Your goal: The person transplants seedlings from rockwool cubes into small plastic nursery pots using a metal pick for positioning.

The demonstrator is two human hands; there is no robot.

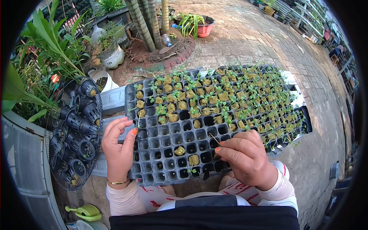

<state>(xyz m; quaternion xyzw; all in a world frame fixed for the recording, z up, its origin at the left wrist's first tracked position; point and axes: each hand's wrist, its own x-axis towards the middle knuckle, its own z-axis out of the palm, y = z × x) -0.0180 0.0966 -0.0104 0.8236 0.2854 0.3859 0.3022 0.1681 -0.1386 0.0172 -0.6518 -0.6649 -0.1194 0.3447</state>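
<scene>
My left hand (117,147) is at the left edge of a black seedling tray (153,143). Its thumb and index fingertips are a little apart, next to a seedling (139,122) whose pale stem hangs from a brown sponge-like plug (141,114). I see nothing held between those fingers. Between the thumb and forefinger of my right hand (243,155) is a thin stick (214,138), slanting over the tray's front cells. Plugs with green sprouts fill most of the far and right cells. Two separate plugs, one of them this plug (194,160), sit among bare front cells.
At left, a black mesh basket (100,115) holds several net pots (86,149). A pale bench (114,100) supports the tray. A green watering can (88,212) stands at lower left. Behind are palm trunks (143,27) and a red planter (205,28) on brick paving.
</scene>
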